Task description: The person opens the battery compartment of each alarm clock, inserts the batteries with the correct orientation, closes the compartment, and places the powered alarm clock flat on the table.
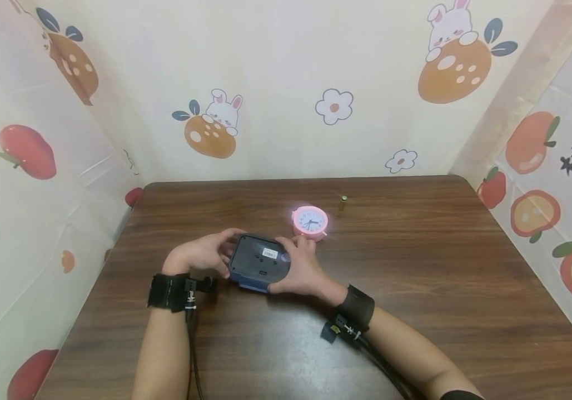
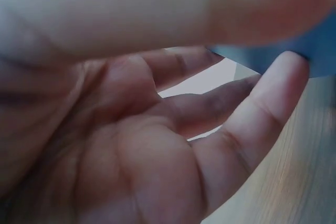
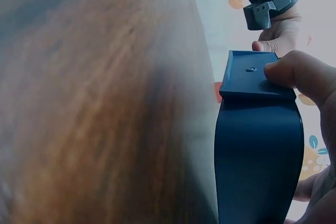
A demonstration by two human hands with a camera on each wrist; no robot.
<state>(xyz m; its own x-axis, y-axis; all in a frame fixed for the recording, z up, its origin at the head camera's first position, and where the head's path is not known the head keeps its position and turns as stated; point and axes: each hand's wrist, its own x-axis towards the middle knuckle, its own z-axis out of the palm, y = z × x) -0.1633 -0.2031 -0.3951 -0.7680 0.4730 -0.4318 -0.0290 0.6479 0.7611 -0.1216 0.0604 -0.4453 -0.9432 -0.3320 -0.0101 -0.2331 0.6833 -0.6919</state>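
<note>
A dark blue box-shaped device [image 1: 252, 265] is held up above the table, its black face with a white barcode label turned upward. My left hand [image 1: 199, 253] grips its left end between thumb and fingers; in the left wrist view a fingertip touches the blue casing [image 2: 321, 51]. With the right hand [image 1: 302, 271] I hold the right end, thumb on the near side and fingers on the far side. The right wrist view shows the thumb [image 3: 294, 74] pressing a recessed panel with a small screw-like mark [image 3: 251, 69]. The face turned down is hidden.
Just behind my right fingers, a pink round alarm clock [image 1: 310, 221] lies with its dial facing up. A small golden-green cylinder [image 1: 343, 203] stands upright to its right. The brown wooden table [image 1: 416, 266] meets a patterned cloth wall [image 1: 286, 139] at the back.
</note>
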